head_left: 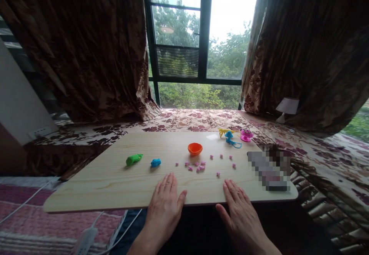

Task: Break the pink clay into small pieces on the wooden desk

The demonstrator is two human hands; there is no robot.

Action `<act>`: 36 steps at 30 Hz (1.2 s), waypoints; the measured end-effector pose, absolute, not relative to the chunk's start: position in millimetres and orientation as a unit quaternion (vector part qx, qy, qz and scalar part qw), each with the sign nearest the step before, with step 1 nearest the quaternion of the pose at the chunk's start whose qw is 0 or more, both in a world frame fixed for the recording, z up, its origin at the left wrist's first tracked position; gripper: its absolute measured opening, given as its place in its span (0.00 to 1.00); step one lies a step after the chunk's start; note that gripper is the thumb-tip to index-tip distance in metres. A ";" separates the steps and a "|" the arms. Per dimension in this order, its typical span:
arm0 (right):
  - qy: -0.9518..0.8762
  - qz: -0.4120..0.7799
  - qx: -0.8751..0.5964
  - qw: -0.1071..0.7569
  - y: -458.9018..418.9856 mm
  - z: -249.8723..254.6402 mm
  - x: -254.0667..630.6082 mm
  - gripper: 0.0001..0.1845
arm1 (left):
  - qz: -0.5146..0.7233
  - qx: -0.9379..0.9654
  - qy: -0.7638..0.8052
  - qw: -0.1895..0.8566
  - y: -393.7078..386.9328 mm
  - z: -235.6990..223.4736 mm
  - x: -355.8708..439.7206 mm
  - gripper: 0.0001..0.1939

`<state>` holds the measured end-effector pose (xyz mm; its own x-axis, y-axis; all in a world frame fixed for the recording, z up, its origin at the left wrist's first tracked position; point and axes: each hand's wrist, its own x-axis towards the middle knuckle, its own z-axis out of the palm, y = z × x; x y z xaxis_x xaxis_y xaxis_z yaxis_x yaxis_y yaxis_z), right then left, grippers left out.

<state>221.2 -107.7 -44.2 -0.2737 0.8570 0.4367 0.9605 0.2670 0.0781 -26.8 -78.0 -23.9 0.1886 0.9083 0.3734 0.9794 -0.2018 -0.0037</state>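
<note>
My left hand [164,205] lies flat on the near edge of a pale wooden tabletop [115,182], fingers stretched out, holding nothing. My right hand [240,212] rests flat beside it on the same edge, also empty. Just beyond my fingertips several small pink pieces [198,166] are scattered on the wood. Behind them stands a small orange bowl [195,148]. To the left lie a green toy [133,159] and a blue toy [155,162].
At the far right corner sit a yellow toy [223,132], a blue toy with a loop [230,137] and a pink toy [246,135]. A blurred-out object [269,170] lies at the right edge. Floral curtains flank a window. A white power strip [85,241] lies lower left.
</note>
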 end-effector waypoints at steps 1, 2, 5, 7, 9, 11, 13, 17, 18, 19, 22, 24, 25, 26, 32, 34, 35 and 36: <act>-0.774 -0.159 -0.592 0.155 -102.6 -41.2 224.0 0.32 | -0.145 -0.759 -0.624 0.119 -74.0 -20.9 -28.2 0.31; -0.767 -0.156 -0.603 0.155 -99.3 -39.4 228.5 0.31 | -0.143 -0.754 -0.630 0.117 -71.0 -18.7 -32.4 0.31; -0.757 -0.166 -0.610 0.162 -103.9 -42.5 244.1 0.32 | -0.133 -0.737 -0.653 0.113 -70.9 -20.7 -53.9 0.31; -0.762 -0.183 -0.598 0.169 -116.5 -49.5 248.4 0.34 | -0.134 -0.733 -0.656 0.117 -77.6 -27.7 -63.6 0.31; -0.768 -0.196 -0.585 0.174 -128.4 -55.0 244.2 0.36 | -0.141 -0.734 -0.652 0.126 -85.4 -34.5 -61.9 0.32; -0.774 -0.193 -0.578 0.171 -131.9 -55.4 234.2 0.37 | -0.147 -0.740 -0.644 0.129 -89.4 -37.0 -49.5 0.32; -0.779 -0.174 -0.580 0.164 -124.4 -51.1 224.7 0.35 | -0.147 -0.749 -0.635 0.120 -86.7 -34.1 -34.3 0.32; -0.768 -0.141 -0.605 0.156 -100.6 -39.8 226.8 0.32 | -0.141 -0.750 -0.638 0.104 -71.9 -20.5 -29.9 0.31; -0.760 -0.143 -0.614 0.158 -98.8 -39.1 231.3 0.32 | -0.138 -0.744 -0.645 0.103 -69.7 -18.2 -36.1 0.31; -0.754 -0.148 -0.620 0.161 -99.8 -39.6 236.2 0.32 | -0.134 -0.739 -0.653 0.102 -69.1 -17.3 -44.1 0.30; -0.748 -0.170 -0.618 0.174 -115.5 -47.3 245.1 0.35 | -0.123 -0.732 -0.662 0.101 -76.0 -22.6 -65.7 0.30; -0.758 -0.175 -0.603 0.176 -127.0 -52.0 241.9 0.37 | -0.122 -0.738 -0.656 0.102 -83.3 -28.4 -67.4 0.30; -0.765 -0.173 -0.596 0.173 -130.0 -52.8 237.9 0.37 | -0.125 -0.743 -0.650 0.103 -85.8 -30.4 -63.4 0.30; -0.771 -0.169 -0.591 0.170 -130.2 -52.5 233.1 0.36 | -0.128 -0.749 -0.642 0.104 -86.9 -31.2 -56.9 0.30; -0.771 -0.141 -0.602 0.151 -100.0 -39.9 227.3 0.33 | -0.129 -0.751 -0.641 0.089 -72.1 -17.7 -31.4 0.30; -0.762 -0.147 -0.610 0.158 -99.5 -39.6 236.0 0.32 | -0.126 -0.744 -0.650 0.086 -70.8 -16.1 -42.8 0.29; -0.760 -0.154 -0.610 0.162 -103.2 -41.2 239.8 0.32 | -0.126 -0.743 -0.651 0.086 -72.3 -17.4 -49.8 0.29; -0.761 -0.162 -0.606 0.166 -108.7 -43.7 242.3 0.33 | -0.128 -0.744 -0.651 0.086 -75.2 -19.9 -56.0 0.29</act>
